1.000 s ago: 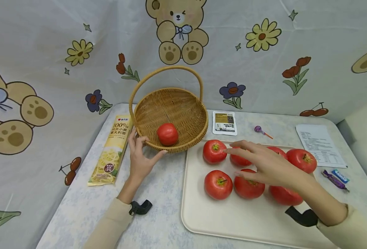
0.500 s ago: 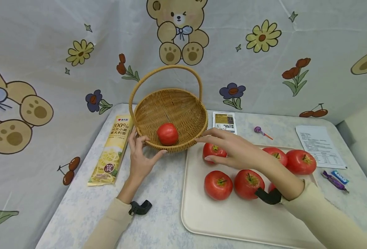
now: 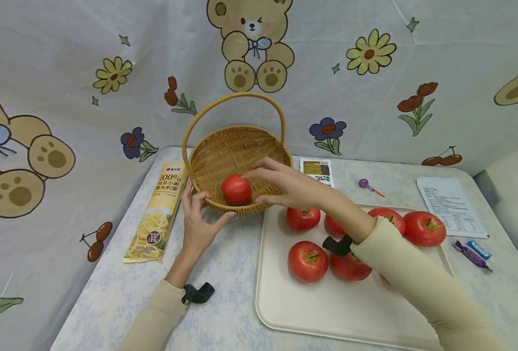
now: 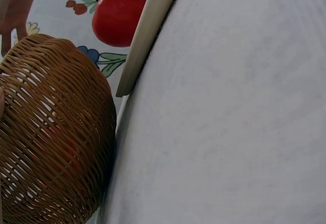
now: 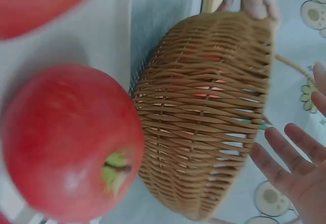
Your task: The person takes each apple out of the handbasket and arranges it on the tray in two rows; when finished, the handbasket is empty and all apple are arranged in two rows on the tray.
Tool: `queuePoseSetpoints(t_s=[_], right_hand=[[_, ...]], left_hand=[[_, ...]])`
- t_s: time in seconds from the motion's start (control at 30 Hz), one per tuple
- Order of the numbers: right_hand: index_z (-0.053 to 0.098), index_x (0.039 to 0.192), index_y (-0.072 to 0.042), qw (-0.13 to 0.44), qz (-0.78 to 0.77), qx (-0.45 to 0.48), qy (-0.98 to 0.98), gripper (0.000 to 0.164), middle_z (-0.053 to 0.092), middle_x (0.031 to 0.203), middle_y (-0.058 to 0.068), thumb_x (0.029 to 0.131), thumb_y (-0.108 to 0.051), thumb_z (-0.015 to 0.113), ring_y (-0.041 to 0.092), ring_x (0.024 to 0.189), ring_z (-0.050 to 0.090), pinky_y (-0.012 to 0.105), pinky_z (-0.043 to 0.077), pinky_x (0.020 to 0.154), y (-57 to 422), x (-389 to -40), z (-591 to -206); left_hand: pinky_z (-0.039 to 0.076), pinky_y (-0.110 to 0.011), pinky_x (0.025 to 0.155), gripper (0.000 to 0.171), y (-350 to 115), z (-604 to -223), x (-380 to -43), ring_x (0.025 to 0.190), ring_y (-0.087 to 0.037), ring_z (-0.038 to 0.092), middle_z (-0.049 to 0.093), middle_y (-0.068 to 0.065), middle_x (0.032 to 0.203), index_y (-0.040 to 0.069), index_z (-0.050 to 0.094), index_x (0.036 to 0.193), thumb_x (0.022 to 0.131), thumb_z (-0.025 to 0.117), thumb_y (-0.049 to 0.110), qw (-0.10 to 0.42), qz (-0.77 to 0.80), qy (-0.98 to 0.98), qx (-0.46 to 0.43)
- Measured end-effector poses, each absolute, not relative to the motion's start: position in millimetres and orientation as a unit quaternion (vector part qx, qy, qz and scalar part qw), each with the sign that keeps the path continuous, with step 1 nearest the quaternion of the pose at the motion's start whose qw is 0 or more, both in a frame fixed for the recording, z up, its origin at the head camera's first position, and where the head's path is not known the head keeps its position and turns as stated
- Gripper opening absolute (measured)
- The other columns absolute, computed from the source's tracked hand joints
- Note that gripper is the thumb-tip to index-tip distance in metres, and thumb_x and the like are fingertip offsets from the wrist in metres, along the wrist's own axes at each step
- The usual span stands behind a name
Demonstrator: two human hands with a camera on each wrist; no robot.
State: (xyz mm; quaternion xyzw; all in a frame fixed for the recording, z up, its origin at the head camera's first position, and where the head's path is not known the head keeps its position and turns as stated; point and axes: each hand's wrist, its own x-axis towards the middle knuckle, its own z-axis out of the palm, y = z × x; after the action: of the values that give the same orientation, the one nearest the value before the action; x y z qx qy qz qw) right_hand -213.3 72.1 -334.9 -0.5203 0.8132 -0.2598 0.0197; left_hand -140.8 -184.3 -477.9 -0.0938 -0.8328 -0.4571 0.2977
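Observation:
A wicker basket [image 3: 250,151] with a tall looped handle is tilted toward me at the back of the table, holding one red apple [image 3: 236,189] low inside. My left hand [image 3: 196,224] grips its left rim, fingers over the edge and thumb along the front. Over the basket's front right rim reaches my right hand [image 3: 285,185], fingers spread and holding nothing, fingertips close to the apple. Several more red apples [image 3: 308,261] sit on a cream tray [image 3: 311,312] to the right, some partly hidden by my right arm. Through the basket weave [image 5: 204,91], the apple shows as red patches.
A yellow pasta packet [image 3: 158,212] lies left of the basket. Behind the tray are a small white-and-gold packet [image 3: 317,170] and a lollipop [image 3: 364,183]. Farther right lie a printed sheet [image 3: 452,204] and wrapped candies [image 3: 473,254]. A patterned cloth [image 3: 153,58] hangs behind the table.
My right hand has moved left from above the tray's apples, across the near rim, to over the basket, staying empty. My left hand and the basket have stayed put.

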Motion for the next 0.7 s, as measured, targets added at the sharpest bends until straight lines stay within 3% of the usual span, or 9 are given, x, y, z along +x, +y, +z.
queuePoseSetpoints(t_s=[0.47,0.7], right_hand=[[0.043,0.146,-0.015,0.204,-0.214,-0.445,0.845,0.063,0.039,0.148,0.014,0.091,-0.027,0.071,0.034,0.128,0.050,0.044,0.046,0.103,8.0,-283.1,-369.6],[0.049,0.138,-0.011,0.242,-0.200,-0.445,0.839,0.049,0.052,0.140,0.011,0.095,-0.027,0.066,0.027,0.129,0.050,0.041,0.044,0.105,-7.2,-295.3,-381.5]], left_hand=[[0.053,-0.047,0.086,0.063,-186.8,-481.2,-143.6,0.136,-0.043,0.038,0.010,-0.015,0.161,0.004,0.047,0.110,0.070,0.090,0.024,0.307,-0.461,-0.826,-0.108],[0.053,-0.046,0.086,0.062,-187.7,-480.3,-144.8,0.136,-0.043,0.038,0.010,-0.013,0.161,0.004,0.046,0.110,0.070,0.090,0.022,0.304,-0.459,-0.828,-0.109]])
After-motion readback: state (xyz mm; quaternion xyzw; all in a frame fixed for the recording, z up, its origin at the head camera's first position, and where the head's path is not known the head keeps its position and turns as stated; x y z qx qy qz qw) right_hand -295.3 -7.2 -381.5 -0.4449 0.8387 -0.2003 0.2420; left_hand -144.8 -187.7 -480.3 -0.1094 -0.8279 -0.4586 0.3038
